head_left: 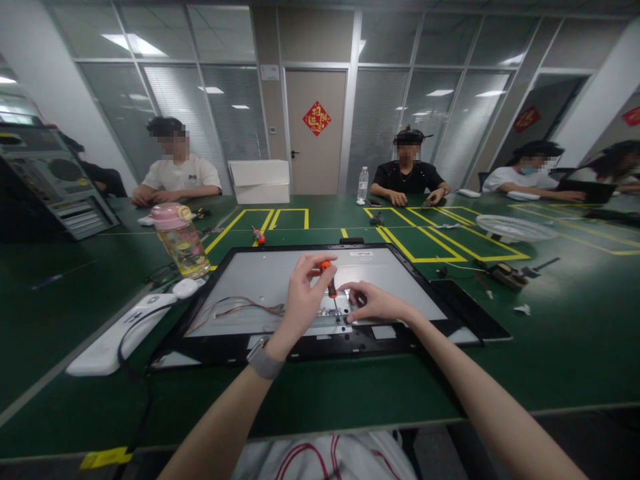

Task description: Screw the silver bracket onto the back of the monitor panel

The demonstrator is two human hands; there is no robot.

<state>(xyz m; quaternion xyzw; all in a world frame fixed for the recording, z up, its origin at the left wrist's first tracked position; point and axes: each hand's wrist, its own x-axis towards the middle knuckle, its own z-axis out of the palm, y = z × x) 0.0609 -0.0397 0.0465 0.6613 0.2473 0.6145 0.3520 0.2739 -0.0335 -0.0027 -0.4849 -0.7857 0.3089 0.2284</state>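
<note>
A flat monitor panel lies face down on the green table, its grey metal back up and its black frame around it. My left hand is closed round a small orange-handled screwdriver, held upright with its tip on a small circuit board near the panel's front edge. My right hand rests beside the board, fingers curled and pressing down on it. Thin coloured wires run from the board to the left across the panel.
A pink-lidded water bottle, a white mouse and a white power strip sit to the left. A dark tablet-like sheet, small tools and a white fan guard lie right. Several people sit along the far side; a computer case stands far left.
</note>
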